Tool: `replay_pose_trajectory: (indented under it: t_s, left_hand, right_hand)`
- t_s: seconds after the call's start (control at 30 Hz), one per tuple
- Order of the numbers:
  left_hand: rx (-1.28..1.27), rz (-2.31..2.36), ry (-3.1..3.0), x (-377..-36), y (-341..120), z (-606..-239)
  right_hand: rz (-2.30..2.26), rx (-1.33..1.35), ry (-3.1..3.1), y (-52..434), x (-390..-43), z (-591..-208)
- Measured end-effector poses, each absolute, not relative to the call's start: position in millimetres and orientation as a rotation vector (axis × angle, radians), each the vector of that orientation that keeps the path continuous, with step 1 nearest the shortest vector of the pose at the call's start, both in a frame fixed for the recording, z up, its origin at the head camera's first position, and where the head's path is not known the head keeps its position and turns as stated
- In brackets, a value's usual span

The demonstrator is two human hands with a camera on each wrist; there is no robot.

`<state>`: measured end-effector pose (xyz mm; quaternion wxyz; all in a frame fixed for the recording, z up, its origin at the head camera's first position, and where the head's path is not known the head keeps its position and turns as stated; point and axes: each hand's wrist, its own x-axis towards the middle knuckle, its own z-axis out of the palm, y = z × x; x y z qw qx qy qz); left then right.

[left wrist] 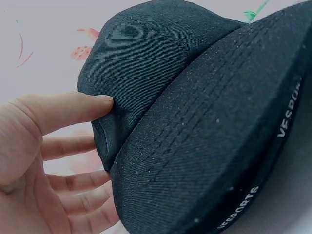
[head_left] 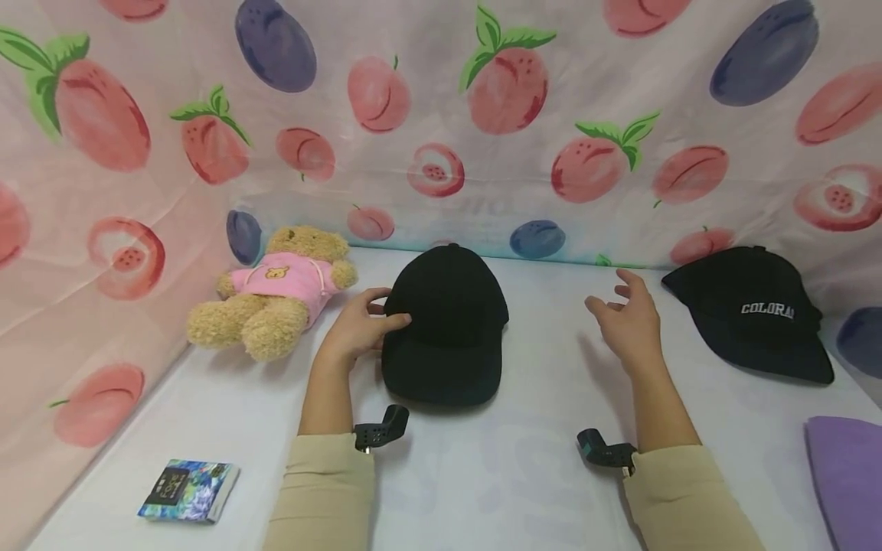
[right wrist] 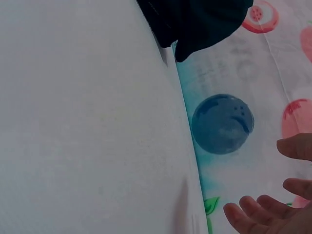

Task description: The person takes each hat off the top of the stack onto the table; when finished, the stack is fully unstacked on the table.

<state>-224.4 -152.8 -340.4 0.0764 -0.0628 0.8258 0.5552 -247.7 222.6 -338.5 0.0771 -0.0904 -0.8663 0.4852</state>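
Observation:
A plain black baseball cap (head_left: pixel 444 321) is at the middle of the table, its brim toward me. My left hand (head_left: pixel 360 325) grips the cap's left side, thumb on the crown and the other fingers behind its edge. In the left wrist view the thumb presses the cap's fabric (left wrist: pixel 146 63), and white lettering runs along the brim's edge. My right hand (head_left: pixel 628 321) is held above the table between the two caps, fingers loosely spread, touching nothing. To its right lies a second black cap (head_left: pixel 754 314) with white lettering.
A teddy bear (head_left: pixel 282 287) in a pink top lies at the back left. A small colourful box (head_left: pixel 189 491) is at the front left. Purple cloth (head_left: pixel 847 482) lies at the right edge. A fruit-print curtain (head_left: pixel 441 99) hangs behind the white table (head_left: pixel 496 474).

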Motion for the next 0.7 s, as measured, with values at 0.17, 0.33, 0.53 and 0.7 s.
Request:
replay_pose_trajectory:
  t_s: [0.17, 0.33, 0.53, 0.7]
  left_hand:
    - [-0.185, 1.664, 2.474, -223, -152, -339]
    - [-0.188, 1.652, 2.477, -222, -151, -339]
    - [-0.173, 1.644, 2.485, -223, -151, -338]
    - [-0.181, 1.645, 2.489, -223, -152, -338]
  right_hand:
    - [1.506, -0.209, -2.606, 217, -245, -339]
    - [1.582, -0.147, -2.624, 208, -241, -337]
    - [1.616, -0.056, -2.636, 199, -239, -336]
    - [1.662, 0.018, -2.653, 189, -239, -335]
